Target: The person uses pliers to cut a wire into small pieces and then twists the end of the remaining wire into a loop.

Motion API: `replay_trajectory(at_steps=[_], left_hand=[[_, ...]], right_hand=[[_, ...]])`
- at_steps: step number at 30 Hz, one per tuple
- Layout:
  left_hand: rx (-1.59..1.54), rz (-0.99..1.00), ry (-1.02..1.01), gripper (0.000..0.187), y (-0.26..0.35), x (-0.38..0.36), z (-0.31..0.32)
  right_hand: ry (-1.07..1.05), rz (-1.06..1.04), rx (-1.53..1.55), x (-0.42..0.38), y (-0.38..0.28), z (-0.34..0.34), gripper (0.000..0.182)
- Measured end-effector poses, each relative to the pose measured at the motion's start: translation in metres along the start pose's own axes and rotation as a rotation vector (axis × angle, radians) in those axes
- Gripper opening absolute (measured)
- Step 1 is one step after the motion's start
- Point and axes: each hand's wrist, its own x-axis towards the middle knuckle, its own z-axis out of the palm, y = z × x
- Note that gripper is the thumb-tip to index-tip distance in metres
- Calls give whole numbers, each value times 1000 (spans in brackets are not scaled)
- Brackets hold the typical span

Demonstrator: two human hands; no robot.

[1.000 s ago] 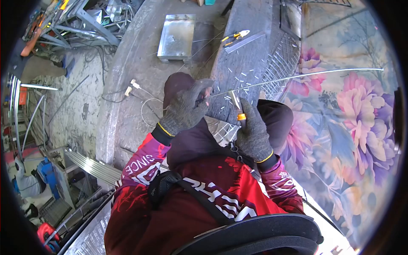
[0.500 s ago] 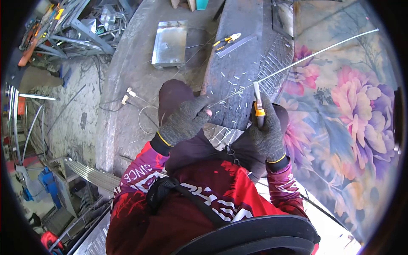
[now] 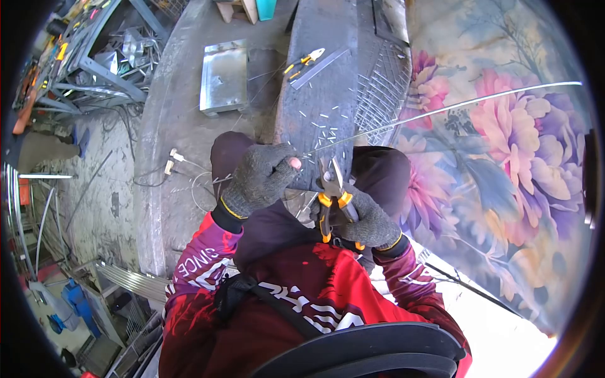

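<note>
My left hand (image 3: 261, 179), in a grey knitted glove with a bare thumb tip, is closed on the near end of a long thin metal wire (image 3: 441, 112). The wire slants away to the far right, bowing slightly. In my right hand (image 3: 368, 219), also gloved, is a pair of pliers (image 3: 331, 189) with orange and black handles. The plier jaws stand apart and point away from me, just below the wire and not touching it. Short cut wire pieces (image 3: 326, 133) lie scattered on a dark metal board (image 3: 309, 101) beyond my hands.
A second pair of pliers (image 3: 305, 60) lies beside a flat metal strip (image 3: 320, 68) farther up the board. Left of it sits a shallow metal tray (image 3: 224, 79). Wire mesh (image 3: 383, 94) and a flowered sheet (image 3: 479, 164) are to the right; a white-ended cable (image 3: 173, 160) is at left.
My right hand has drawn back from the wire towards my body and left, and the pliers' jaws have opened. The wire's far end sits lower. The whole view has shifted a little.
</note>
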Motion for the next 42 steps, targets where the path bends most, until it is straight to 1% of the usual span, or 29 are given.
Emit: replay_trajectory(at_steps=[1,2,3,4,5,6,7,9,11,13,16,18,20,22,23,25,26,28,29,31,32,33,34,35,36,38,40,41,42], left_hand=[[-2,0,1,27,-2,0,1],[-49,-23,-42,28,-6,-1,3],[-97,-46,-87,29,-9,-2,5],[-99,-47,-87,29,-9,-3,7],[-68,7,-33,29,-9,-5,9],[-35,61,23,30,-8,-6,10],[-34,59,24,30,-7,-6,9],[-100,0,-50,31,-3,-5,6],[-83,14,-45,32,-4,-6,6],[-64,29,-38,33,-3,-6,5],[-108,6,-74,33,0,-4,3],[-34,48,-21,33,-3,-6,6],[8,44,-27,34,1,-7,3],[49,40,-34,34,1,-7,2],[-11,11,-76,35,-2,-7,2],[-69,-18,-118,35,-6,-8,4],[-77,-25,-118,35,-8,-9,6],[-85,-32,-118,36,-8,-8,5],[-81,-9,-106,36,-6,-7,4],[-75,13,-94,36,-5,-6,3],[-113,-37,-127,35,-6,-8,4],[-150,-88,-160,33,-6,-8,3],[-150,-88,-160,33,-3,-9,2],[-74,-73,-174,31,1,-10,-1],[2,-59,-186,30,4,-11,-3],[-8,-43,-163,29,2,-16,1],[-22,-24,-141,27,2,-17,3],[-31,-11,-140,26,2,-16,2],[-40,1,-138,25,2,-16,2]], right_hand=[[10,29,-55,0,0,-2,63],[10,32,-56,0,2,-5,63],[-21,15,-95,2,5,-8,70],[-52,-4,-135,3,8,-11,78],[-52,-2,-134,3,12,-13,78],[-45,-1,-92,4,16,-14,76],[-40,0,-51,5,17,-14,74],[-53,-7,-53,7,15,-13,72],[-62,-16,-55,7,9,-8,71],[-19,-26,-17,10,0,0,56],[7,12,-117,9,-5,3,50],[-3,-14,-123,9,-1,1,47],[-14,-41,-128,9,1,1,44],[-30,-9,37,10,4,2,42],[-30,-9,37,11,5,1,42],[-90,31,49,15,10,-3,72],[-89,29,50,16,12,-6,72],[-156,57,19,17,14,-13,75],[-157,56,19,15,13,-12,75],[-155,-18,77,10,9,-8,75],[-156,-19,77,10,8,-5,75],[-119,27,67,11,7,-2,74],[-83,73,57,12,6,0,74],[-83,73,58,11,7,-1,74],[-123,74,51,10,7,-3,74],[-162,74,46,9,9,-7,73],[-273,76,143,8,14,-12,71],[-273,76,143,9,16,-10,71],[-302,38,235,10,19,-6,57]])
